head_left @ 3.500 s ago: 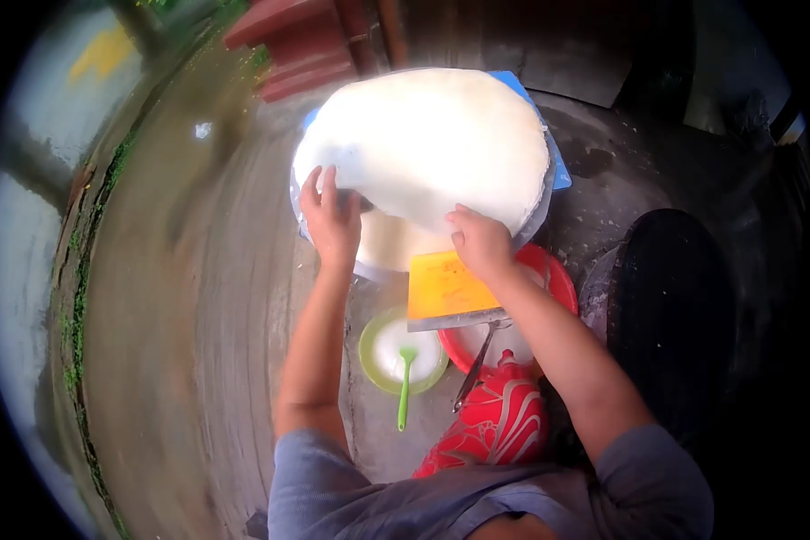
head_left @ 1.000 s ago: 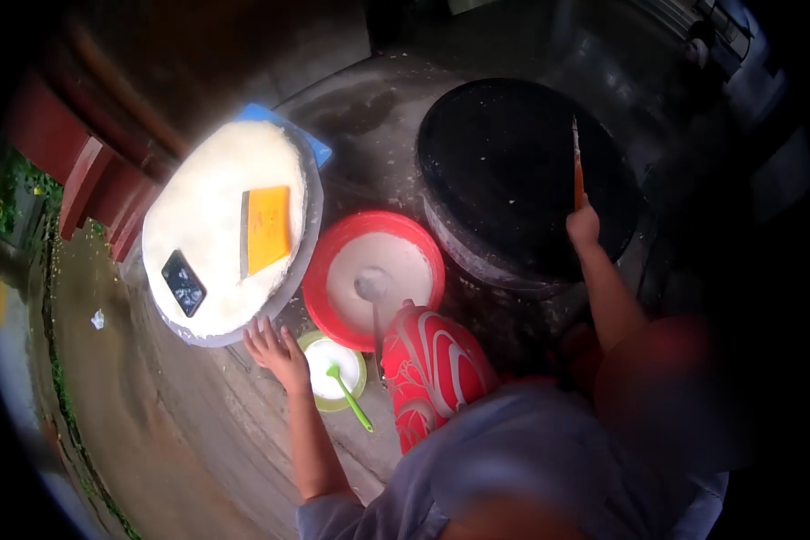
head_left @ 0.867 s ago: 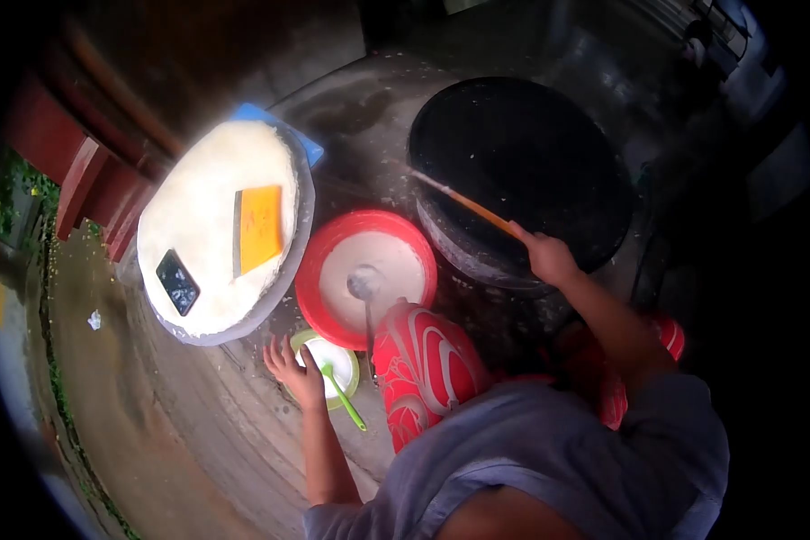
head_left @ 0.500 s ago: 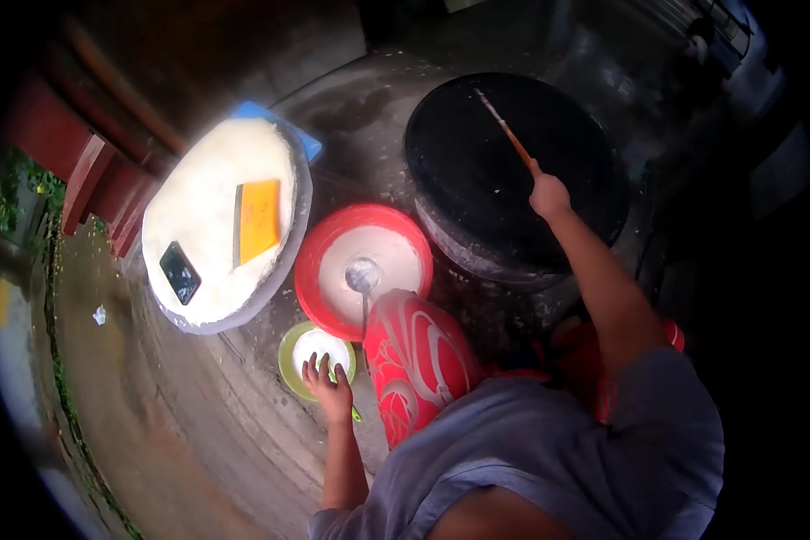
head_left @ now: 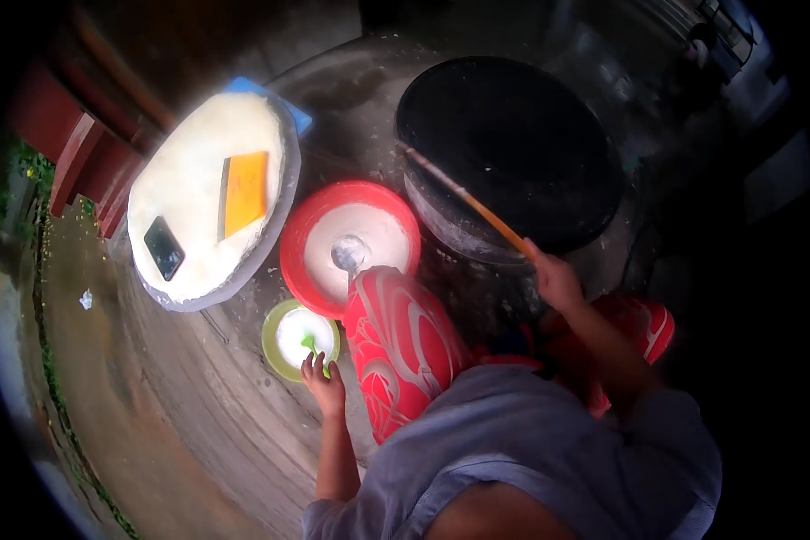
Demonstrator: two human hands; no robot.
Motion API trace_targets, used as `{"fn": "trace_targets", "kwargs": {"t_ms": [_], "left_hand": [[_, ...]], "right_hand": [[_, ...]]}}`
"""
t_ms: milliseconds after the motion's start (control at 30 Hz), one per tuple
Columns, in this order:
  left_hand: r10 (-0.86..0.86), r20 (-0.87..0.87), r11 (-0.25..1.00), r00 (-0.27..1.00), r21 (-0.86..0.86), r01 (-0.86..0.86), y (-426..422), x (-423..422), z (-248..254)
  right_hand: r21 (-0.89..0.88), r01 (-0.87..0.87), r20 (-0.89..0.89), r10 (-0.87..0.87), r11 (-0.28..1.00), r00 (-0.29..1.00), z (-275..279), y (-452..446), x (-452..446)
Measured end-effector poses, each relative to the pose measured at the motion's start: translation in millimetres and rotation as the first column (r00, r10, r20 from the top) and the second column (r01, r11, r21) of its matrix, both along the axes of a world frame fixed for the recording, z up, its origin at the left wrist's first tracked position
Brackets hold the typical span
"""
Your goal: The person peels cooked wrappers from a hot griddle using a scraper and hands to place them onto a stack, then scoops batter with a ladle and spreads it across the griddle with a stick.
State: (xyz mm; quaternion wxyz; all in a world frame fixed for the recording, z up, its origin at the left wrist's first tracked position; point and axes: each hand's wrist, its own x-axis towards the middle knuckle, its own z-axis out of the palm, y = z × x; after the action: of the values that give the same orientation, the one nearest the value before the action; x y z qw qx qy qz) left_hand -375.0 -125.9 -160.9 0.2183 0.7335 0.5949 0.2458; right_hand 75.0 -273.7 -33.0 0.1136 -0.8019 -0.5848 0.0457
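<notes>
My left hand (head_left: 325,389) is at the near rim of a small green bowl (head_left: 271,355) of white powder or liquid. Its fingers close round a green spoon (head_left: 309,342), whose head shows above the white contents. In my right hand (head_left: 558,277) is a long thin wooden stick (head_left: 471,201), gripped by one end. The stick slants up and left across the edge of a large round black griddle (head_left: 513,144). Between the hands stands a red basin (head_left: 297,270) of pale batter, with a metal ladle (head_left: 348,253) in it.
At the left, a round pale-topped stand (head_left: 189,153) carries a phone (head_left: 165,248) and an orange-yellow scraper (head_left: 245,193). A blue sheet (head_left: 297,115) sticks out behind it. My patterned red trouser knee (head_left: 400,333) touches the basin area. A dark figure (head_left: 700,45) is far right.
My right hand has drawn back toward me, and the stick now lies lower and more slanted. My left fingers have closed on the green spoon, which has shifted. The view has moved slightly.
</notes>
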Motion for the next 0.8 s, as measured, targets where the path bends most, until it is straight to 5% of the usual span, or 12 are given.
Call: {"fn": "trace_targets", "kwargs": {"t_ms": [33,67,133,167,200,233,333,400,567,600,667,800], "left_hand": [[0.002,0.0,1.0,1.0,-0.007,-0.002,-0.9,-0.9,-1.4],[0.004,0.009,1.0,1.0,-0.017,-0.004,-1.1,-0.9,-3.0],[0.015,0.016,0.999,1.0,-0.031,-0.014,-5.6,-2.9,-7.1],[0.012,0.018,0.999,1.0,-0.031,-0.011,-5.8,-4.1,-10.9],[0.01,0.022,0.999,1.0,-0.031,-0.01,-5.4,-4.6,-15.5],[0.018,-0.003,0.999,1.0,-0.033,-0.018,-5.0,-6.4,-21.5],[0.071,-0.117,0.995,0.991,-0.057,-0.078,-4.0,-9.8,-38.8],[0.158,-0.335,0.96,0.929,-0.17,-0.224,-7.3,-6.0,-44.7],[0.191,-0.504,0.818,0.843,-0.393,-0.42,-4.4,1.7,-51.9],[0.208,-0.426,0.885,0.88,-0.302,-0.355,-5.3,-17.9,-114.1],[0.254,-0.322,0.81,0.912,-0.445,-0.382,2.5,-22.4,-114.7],[0.386,-0.284,0.712,0.878,-0.513,-0.479,8.8,-23.8,-82.3]], "right_hand": [[0.083,0.389,-0.251,-0.359,0.917,0.899,-8.6,-5.3,-0.6],[0.06,0.723,-0.495,-0.609,0.688,0.62,-19.9,-11.0,-0.1],[0.035,0.772,-0.429,-0.688,0.635,0.585,-21.5,-20.3,-11.2],[0.001,0.475,-0.524,-0.404,0.88,0.75,-17.0,-30.6,-18.6],[0.01,0.104,-0.616,-0.076,0.994,0.784,1.4,-30.2,-30.7],[0.122,-0.039,-0.496,0.095,0.992,0.863,16.7,-22.1,-42.2],[0.158,0.25,-0.782,-0.034,0.955,0.622,46.5,5.9,-46.0],[0.206,0.193,-0.776,0.04,0.959,0.63,82.3,28.3,-45.0],[0.174,-0.409,-0.477,0.44,0.896,0.761,153.2,93.1,-90.8],[0.165,-0.442,-0.486,0.463,0.882,0.742,161.8,107.6,-106.7],[-0.185,-0.597,-0.095,0.591,0.781,0.801,170.8,138.2,-148.1],[-0.457,-0.614,0.06,0.711,0.644,0.701,83.5,199.6,-222.9]]}}
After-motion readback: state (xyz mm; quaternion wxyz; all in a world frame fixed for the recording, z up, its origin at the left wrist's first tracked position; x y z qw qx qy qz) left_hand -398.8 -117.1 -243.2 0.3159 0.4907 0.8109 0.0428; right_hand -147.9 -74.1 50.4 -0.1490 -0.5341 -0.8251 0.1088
